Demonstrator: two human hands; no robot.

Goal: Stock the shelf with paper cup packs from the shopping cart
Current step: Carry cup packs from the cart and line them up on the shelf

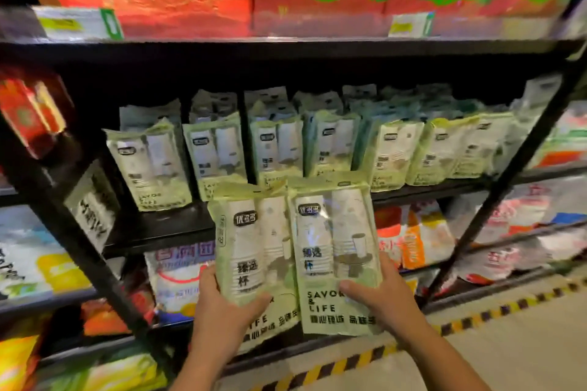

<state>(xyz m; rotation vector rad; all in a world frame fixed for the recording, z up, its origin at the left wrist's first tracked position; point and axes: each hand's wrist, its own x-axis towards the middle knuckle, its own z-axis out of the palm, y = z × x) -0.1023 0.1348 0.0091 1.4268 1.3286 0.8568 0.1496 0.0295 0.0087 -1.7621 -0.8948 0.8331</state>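
L hand (224, 311): grips L cup pack (251, 244) low down
R hand (382, 298): grips R cup pack (333, 232), upright, side by side w/ L cup pack
Shelf (165, 225): row of shelved packs (276, 149) behind

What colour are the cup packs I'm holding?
Pale green with black lettering; cup packs clearest in head view.

Black shelf (171, 224) with upright cup packs (276, 149)

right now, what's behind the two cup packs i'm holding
Above the held packs a row of matching cup packs stands on the black shelf; bagged goods show on the shelf below. The shelf edge directly behind them is covered.
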